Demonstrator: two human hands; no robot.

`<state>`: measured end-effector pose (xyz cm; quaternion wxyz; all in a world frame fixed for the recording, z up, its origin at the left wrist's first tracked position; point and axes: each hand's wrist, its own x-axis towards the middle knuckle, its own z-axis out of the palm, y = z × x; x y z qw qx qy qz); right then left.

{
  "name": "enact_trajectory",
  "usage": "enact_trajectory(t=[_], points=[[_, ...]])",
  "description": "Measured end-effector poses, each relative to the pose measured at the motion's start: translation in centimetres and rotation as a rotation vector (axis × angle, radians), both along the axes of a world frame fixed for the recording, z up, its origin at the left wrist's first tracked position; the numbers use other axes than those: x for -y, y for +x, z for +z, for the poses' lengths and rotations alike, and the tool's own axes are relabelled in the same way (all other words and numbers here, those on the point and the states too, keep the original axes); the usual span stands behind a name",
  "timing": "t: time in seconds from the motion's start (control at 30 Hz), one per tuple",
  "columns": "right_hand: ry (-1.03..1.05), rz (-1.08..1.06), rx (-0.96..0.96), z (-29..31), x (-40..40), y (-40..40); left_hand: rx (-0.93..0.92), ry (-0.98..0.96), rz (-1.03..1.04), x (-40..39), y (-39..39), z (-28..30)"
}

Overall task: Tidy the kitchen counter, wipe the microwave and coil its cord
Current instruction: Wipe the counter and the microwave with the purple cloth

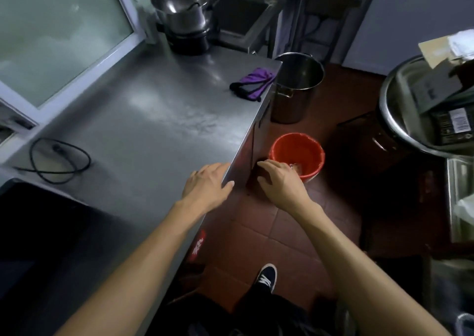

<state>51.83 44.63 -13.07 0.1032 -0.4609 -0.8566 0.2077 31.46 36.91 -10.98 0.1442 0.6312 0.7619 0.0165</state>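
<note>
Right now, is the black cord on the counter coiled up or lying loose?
Lying loose. The cord sprawls in one open loop on the counter, plug end inside it; neither hand touches it.

**Both arms stretched forward, hands at the counter's edge**

The person's left hand (pixel 208 184) lies palm down on the counter (pixel 143 120) at its right edge, fingers straight and spread, fingertips reaching the rim. The right hand (pixel 280 181) hangs just beyond that edge, off the counter, palm down with fingers loosely curled downward; whether it holds anything cannot be told. Both forearms are bare and extend from the bottom of the view
</note>
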Motion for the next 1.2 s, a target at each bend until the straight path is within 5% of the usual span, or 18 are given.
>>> enact_trajectory(t=[0.77, 1.2], points=[[-0.086, 0.066, 0.267, -2.9, -24.2, -4.7, 0.19, 0.083, 0.136, -23.5, -5.0, -6.8], [-0.167, 0.072, 0.259, -4.0, -34.9, -8.9, 0.219, 0.097, 0.151, -33.0, -8.6, -7.7]])
